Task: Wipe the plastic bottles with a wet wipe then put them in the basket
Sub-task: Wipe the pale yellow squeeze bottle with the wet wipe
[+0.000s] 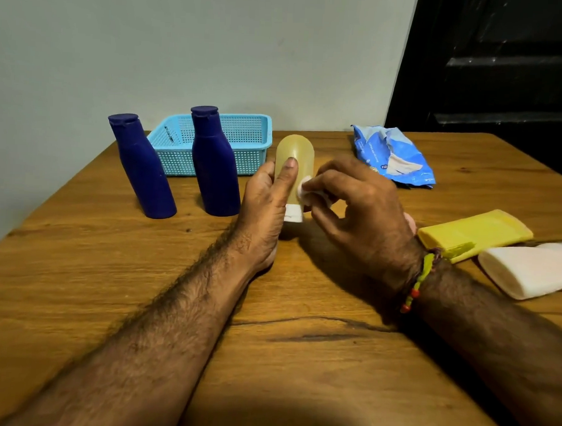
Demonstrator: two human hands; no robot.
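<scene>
A translucent yellowish bottle (296, 150) stands cap-down on its white cap at the table's middle. My left hand (267, 199) grips it, thumb up its front. My right hand (360, 210) pinches a white wet wipe (305, 189) against the bottle's right side. Two dark blue bottles stand upright at the left: one (141, 166) leaning by the table edge, the other (214, 163) in front of the light blue basket (263, 138). A yellow bottle (475, 232) and a white bottle (528, 272) lie on their sides at the right.
A blue wet-wipe pack (393, 156) lies behind my right hand. The wooden table (284, 325) meets a pale wall at the back and left; a dark door stands at the back right. The basket holds nothing visible.
</scene>
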